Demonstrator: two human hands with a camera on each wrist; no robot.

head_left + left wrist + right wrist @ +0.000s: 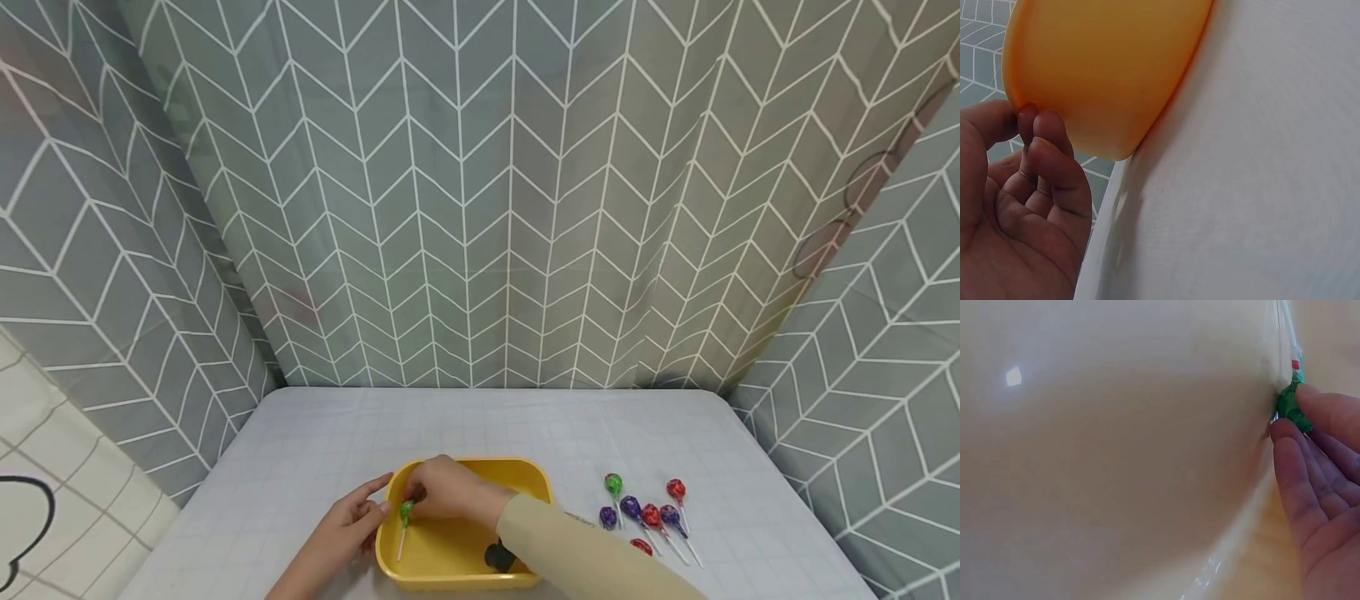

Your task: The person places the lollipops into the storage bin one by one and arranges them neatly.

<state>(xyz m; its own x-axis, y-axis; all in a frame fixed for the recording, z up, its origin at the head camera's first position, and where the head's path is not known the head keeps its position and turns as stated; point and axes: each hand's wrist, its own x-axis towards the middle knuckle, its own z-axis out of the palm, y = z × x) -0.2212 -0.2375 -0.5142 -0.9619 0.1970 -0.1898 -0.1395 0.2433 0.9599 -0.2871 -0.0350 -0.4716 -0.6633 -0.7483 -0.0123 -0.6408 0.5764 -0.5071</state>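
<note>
A yellow plastic basin sits near the front of the table. Inside it, by the left wall, my right hand pinches the green-wrapped head of a lollipop between thumb and fingers. The white stick points toward the basin's front in the head view. The right wrist view shows the green wrapper against the basin's glossy surface. My left hand holds the basin's left rim, and its curled fingertips touch the outer wall in the left wrist view.
On the table right of the basin lie several lollipops: green, purple and red. A small black object shows below the right sleeve. Patterned grey curtains stand behind and beside the white-covered table.
</note>
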